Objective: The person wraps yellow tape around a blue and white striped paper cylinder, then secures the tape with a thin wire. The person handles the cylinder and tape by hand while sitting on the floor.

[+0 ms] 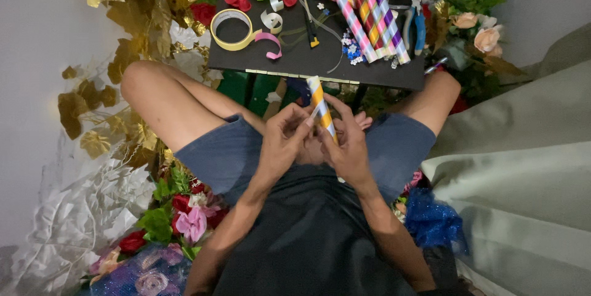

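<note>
A thin paper tube (321, 105) with orange, white and grey spiral stripes stands nearly upright over my lap. My left hand (283, 139) pinches it from the left with thumb and fingertips. On the other side my right hand (348, 145) grips its lower part, and the tube's bottom end is hidden behind those fingers. I sit cross-legged in blue shorts and a dark shirt, just in front of a low black table (308, 56).
On the table lie several striped paper tubes (369, 10), a yellow tape roll (233, 29), ribbon curls, a pink strip (271, 44), small beads and blue-handled pliers (418, 25). Gold leaves (123, 0), white leaves and artificial flowers (184, 216) crowd the left. Green cloth (523, 167) lies right.
</note>
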